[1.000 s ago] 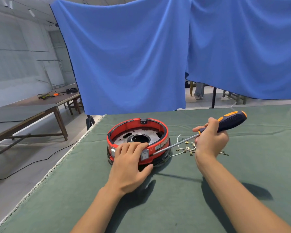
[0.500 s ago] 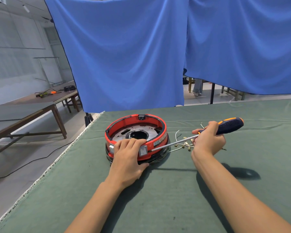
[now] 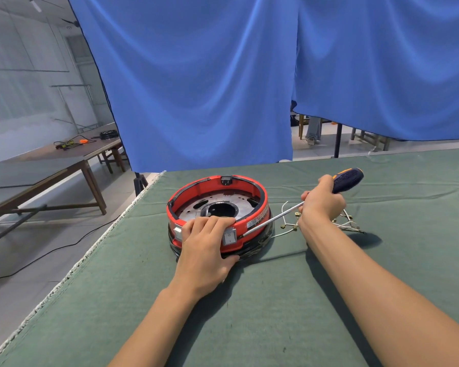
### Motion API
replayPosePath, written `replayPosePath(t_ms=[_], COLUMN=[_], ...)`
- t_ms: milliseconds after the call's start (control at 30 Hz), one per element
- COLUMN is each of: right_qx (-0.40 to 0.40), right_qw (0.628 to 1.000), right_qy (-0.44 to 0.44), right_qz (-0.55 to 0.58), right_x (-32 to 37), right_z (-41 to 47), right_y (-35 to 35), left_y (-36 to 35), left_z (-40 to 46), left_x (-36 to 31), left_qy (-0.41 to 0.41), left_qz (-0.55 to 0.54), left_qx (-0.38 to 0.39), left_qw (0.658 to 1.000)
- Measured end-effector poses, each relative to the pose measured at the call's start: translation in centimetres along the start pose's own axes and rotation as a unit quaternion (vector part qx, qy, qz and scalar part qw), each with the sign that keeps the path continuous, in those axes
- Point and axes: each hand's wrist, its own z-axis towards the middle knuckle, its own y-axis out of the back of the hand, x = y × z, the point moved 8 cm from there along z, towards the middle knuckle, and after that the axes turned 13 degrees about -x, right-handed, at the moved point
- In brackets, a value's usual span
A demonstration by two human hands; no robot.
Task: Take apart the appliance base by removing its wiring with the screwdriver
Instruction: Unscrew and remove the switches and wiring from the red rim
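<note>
A round red and black appliance base (image 3: 252, 189) sits on the green table (image 3: 276, 300), its metal plate with a central hole showing inside. My left hand (image 3: 204, 250) grips its near rim, fingers over the top edge, thumb under the side, beside a white rocker switch (image 3: 229, 237). My right hand (image 3: 322, 202) holds the screwdriver (image 3: 347, 176) by its black and orange handle. The steel shaft slants down left and its tip touches the base's side just right of the switch. A bundle of white wires with brass terminals (image 3: 350, 223) lies on the table behind my right hand.
The table's left edge (image 3: 90, 258) runs diagonally close to the base, with floor and a black cable beyond it. Blue curtains (image 3: 210, 88) hang behind the table. A wooden table (image 3: 64, 160) with tools stands at the far left. A person's legs show behind the curtain gap.
The view has tilted and shifted slightly. My right hand has lowered a little with the screwdriver, whose tip stays at the base's side by the switch. My left hand keeps its grip on the rim.
</note>
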Motion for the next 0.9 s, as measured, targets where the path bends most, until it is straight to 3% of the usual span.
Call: replayPosePath(t_ms=[300,600,900], right_qx=[0.021,-0.019,-0.045], right_qw=[0.997,0.999,0.998], right_qy=[0.007,0.022,-0.016], right_qz=[-0.074,0.024,0.029], right_x=[-0.5,0.3,-1.3], right_z=[-0.2,-0.9,-2.1], right_y=[-1.9,3.6,3.9], left_y=[0.2,0.4,0.4], left_z=[0.1,0.0,0.0], left_x=[0.1,-0.3,-0.3], left_qy=[0.004,0.004,0.009], left_qz=[0.013,0.036,0.036], left_qx=[0.015,0.008,-0.003], left_qw=[1.000,0.999,0.999])
